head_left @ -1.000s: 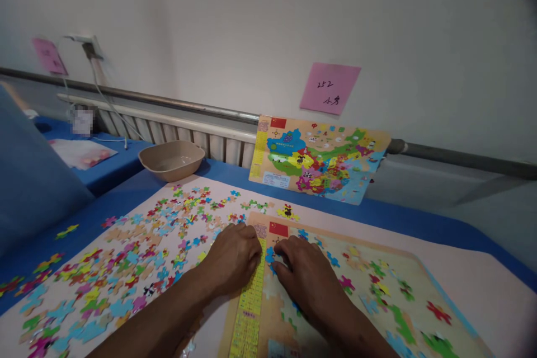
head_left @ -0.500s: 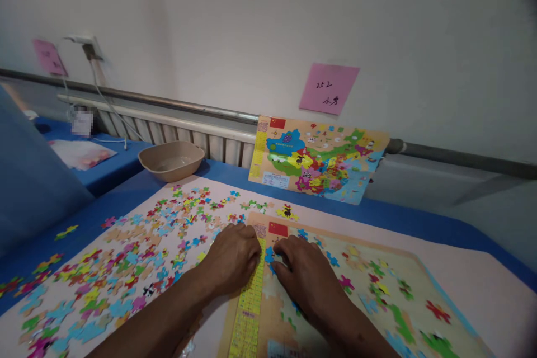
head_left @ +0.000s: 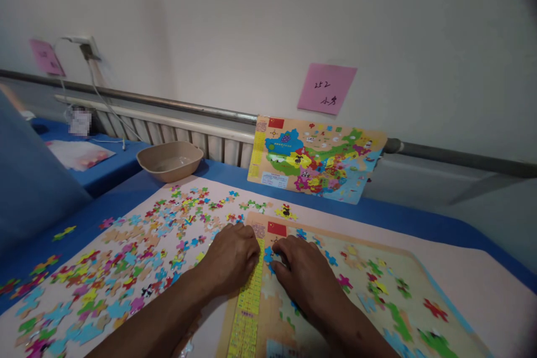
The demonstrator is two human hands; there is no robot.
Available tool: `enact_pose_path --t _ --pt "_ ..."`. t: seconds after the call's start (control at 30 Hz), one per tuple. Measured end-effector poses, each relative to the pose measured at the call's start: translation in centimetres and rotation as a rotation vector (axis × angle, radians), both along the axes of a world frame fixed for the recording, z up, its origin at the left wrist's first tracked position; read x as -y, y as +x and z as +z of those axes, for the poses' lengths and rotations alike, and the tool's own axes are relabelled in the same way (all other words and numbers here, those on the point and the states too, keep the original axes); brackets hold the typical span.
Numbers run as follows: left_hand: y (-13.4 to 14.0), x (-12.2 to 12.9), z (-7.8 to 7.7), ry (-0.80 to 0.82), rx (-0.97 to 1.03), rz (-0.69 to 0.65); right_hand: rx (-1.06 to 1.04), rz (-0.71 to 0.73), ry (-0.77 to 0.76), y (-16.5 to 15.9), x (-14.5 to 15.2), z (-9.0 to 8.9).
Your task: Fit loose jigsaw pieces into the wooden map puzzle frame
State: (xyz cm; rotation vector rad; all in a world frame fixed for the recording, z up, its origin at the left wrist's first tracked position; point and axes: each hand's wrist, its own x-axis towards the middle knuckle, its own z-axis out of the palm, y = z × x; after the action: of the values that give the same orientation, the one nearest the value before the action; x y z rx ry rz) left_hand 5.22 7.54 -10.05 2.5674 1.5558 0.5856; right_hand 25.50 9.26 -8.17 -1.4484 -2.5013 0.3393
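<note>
A partly filled jigsaw puzzle board point(head_left: 331, 296) lies on the pale sheet, with a yellow printed strip down its left side. My left hand point(head_left: 235, 254) rests at that strip in a loose fist; anything inside it is hidden. Just right of it, my right hand point(head_left: 296, 268) bends over the board's upper left, its curled fingertips and thumb at a blue puzzle piece point(head_left: 268, 254). Part of that piece is covered by the fingers. Many loose puzzle pieces point(head_left: 130, 268) are spread to the left. A yellow piece with a black animal point(head_left: 286, 211) sits above the board's top edge.
A printed map picture point(head_left: 316, 159) leans against the wall rail behind the board. A beige plastic basin point(head_left: 170, 161) stands at the back left. Pink notes point(head_left: 327, 88) are stuck on the wall. A charger cable point(head_left: 94, 81) hangs at the far left. Blue cloth point(head_left: 419, 218) borders the sheet.
Both hands stay in the same place and pose. The view has shifted very slightly; no piece has visibly moved.
</note>
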Motion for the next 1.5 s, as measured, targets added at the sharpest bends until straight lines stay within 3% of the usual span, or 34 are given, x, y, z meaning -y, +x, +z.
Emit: enact_pose_path --t 1.5 --pt "0.22 0.17 0.22 -0.049 0.020 0.026 -0.040 -0.003 -0.017 0.29 -0.13 -0.25"
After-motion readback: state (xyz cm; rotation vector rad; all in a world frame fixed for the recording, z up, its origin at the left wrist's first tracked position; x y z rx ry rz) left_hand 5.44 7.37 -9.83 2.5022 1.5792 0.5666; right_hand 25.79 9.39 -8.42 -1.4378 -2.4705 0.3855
